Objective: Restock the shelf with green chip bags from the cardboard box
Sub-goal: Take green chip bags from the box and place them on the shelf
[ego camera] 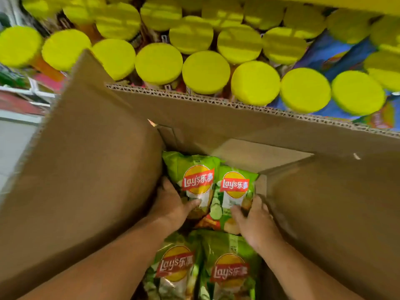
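An open cardboard box (pixel 91 169) fills the lower view, its flaps standing up. Inside lie several green Lay's chip bags. My left hand (pixel 173 204) grips the lower edge of the far left green bag (pixel 192 169), thumb on its front. My right hand (pixel 255 221) holds the lower right corner of the far right green bag (pixel 233 191). Two more green bags (pixel 227 267) lie nearer to me, between my forearms.
Beyond the box, a shelf carries rows of chip canisters with yellow lids (pixel 205 72). Blue chip bags (pixel 329 53) sit at the right among the canisters. A yellow shelf edge (pixel 346 3) runs across the top right. Grey floor (pixel 13 139) shows at the left.
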